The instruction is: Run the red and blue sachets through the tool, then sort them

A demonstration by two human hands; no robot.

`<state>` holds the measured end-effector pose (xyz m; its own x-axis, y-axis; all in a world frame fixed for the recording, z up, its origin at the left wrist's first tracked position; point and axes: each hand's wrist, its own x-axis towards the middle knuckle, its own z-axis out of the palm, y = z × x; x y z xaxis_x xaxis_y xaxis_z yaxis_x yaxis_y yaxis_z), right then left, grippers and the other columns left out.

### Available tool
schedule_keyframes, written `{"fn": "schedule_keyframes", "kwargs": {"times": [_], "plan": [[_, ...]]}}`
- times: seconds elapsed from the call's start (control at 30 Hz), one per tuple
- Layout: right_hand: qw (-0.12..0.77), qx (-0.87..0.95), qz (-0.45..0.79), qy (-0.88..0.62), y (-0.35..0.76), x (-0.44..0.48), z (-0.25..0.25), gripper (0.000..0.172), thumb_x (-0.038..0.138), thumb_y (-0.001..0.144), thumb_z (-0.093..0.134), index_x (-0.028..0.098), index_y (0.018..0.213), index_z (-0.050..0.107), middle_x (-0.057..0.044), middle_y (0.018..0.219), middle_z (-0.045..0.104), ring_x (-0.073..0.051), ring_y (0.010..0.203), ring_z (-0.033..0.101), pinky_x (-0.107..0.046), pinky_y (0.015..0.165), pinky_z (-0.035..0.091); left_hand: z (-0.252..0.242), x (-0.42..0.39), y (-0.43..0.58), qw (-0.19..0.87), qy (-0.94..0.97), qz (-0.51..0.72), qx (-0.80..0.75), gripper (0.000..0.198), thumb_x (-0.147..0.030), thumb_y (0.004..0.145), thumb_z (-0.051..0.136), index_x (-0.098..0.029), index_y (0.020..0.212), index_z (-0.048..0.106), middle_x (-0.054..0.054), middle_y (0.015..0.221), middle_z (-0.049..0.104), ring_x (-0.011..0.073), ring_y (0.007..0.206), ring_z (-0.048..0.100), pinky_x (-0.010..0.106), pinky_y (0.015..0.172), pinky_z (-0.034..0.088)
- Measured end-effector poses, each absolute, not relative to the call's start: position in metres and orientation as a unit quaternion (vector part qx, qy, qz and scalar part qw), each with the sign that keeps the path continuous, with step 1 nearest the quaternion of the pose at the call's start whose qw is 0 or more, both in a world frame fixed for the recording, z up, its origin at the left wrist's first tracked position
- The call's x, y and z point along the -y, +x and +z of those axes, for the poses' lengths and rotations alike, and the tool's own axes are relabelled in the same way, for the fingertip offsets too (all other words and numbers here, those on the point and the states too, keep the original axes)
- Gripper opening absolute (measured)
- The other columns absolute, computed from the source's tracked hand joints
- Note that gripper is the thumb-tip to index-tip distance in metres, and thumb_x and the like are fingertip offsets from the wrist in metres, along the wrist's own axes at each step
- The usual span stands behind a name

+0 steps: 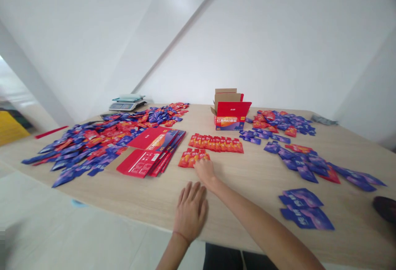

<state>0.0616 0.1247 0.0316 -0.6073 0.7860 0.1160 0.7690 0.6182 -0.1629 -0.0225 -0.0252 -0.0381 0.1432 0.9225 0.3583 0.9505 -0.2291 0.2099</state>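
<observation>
My right hand (204, 171) reaches to a short row of red sachets (187, 158), its fingers closed on the rightmost one. Flat on the table near the front edge lies my left hand (190, 210), fingers stretched out and nothing in it. Behind the short row is a longer row of overlapping red sachets (216, 143). An open red carton (230, 117) with its flaps up stands farther back. To the left, flattened red cartons (142, 164) lie in a stack.
A large pile of blue and red sachets (93, 138) covers the left side, with a scale (126, 104) behind it. More sachets (278, 121) lie at the back right, and blue ones (305, 208) at the front right.
</observation>
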Motion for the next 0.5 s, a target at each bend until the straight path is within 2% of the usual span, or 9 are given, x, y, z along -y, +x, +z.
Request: {"fn": "schedule_keyframes", "kwargs": {"times": [0.13,0.27,0.37,0.43,0.5], "plan": [[0.114,0.861,0.033,-0.494,0.061,-0.120,0.035,0.039,0.029,0.105,0.036,0.015,0.124,0.066,-0.018,0.118,0.072,-0.025,0.106,0.069,-0.036,0.087,0.053,-0.038,0.025,-0.024,0.034,-0.755,-0.204,0.622,0.047,-0.034,0.101,0.044,-0.028,0.147,0.051,0.002,0.156,0.046,0.0326,0.149,0.032,0.056,0.120,0.033],[0.144,0.890,0.032,-0.431,0.098,-0.108,0.039,0.036,0.026,0.103,0.040,0.019,0.125,0.067,-0.013,0.123,0.071,-0.023,0.111,0.065,-0.036,0.095,0.050,-0.041,0.025,-0.024,0.046,-0.758,-0.197,0.620,0.047,-0.034,0.101,0.044,-0.028,0.147,0.052,0.002,0.157,0.045,0.0326,0.149,0.033,0.056,0.120,0.033],[0.172,0.908,0.028,-0.382,0.170,-0.104,0.029,0.032,0.021,0.097,0.049,0.020,0.121,0.071,-0.011,0.128,0.069,-0.023,0.121,0.060,-0.037,0.106,0.045,-0.044,0.023,-0.025,0.057,-0.759,-0.193,0.620,0.048,-0.033,0.101,0.044,-0.028,0.148,0.051,0.001,0.157,0.045,0.0322,0.149,0.034,0.055,0.119,0.034],[0.181,0.898,0.015,-0.400,0.235,-0.110,0.019,0.035,0.019,0.092,0.056,0.019,0.124,0.070,-0.010,0.133,0.067,-0.024,0.128,0.056,-0.040,0.114,0.038,-0.046,0.021,-0.026,0.065,-0.760,-0.195,0.617,0.048,-0.033,0.100,0.045,-0.029,0.148,0.052,0.001,0.157,0.045,0.0317,0.148,0.035,0.055,0.119,0.035],[0.164,0.878,0.003,-0.449,0.308,-0.121,0.012,0.038,0.017,0.089,0.058,0.019,0.126,0.070,-0.010,0.135,0.066,-0.024,0.129,0.055,-0.041,0.116,0.036,-0.049,0.019,-0.027,0.076,-0.762,-0.202,0.611,0.049,-0.034,0.100,0.046,-0.029,0.147,0.052,0.001,0.156,0.046,0.0312,0.148,0.036,0.054,0.118,0.037]]}}
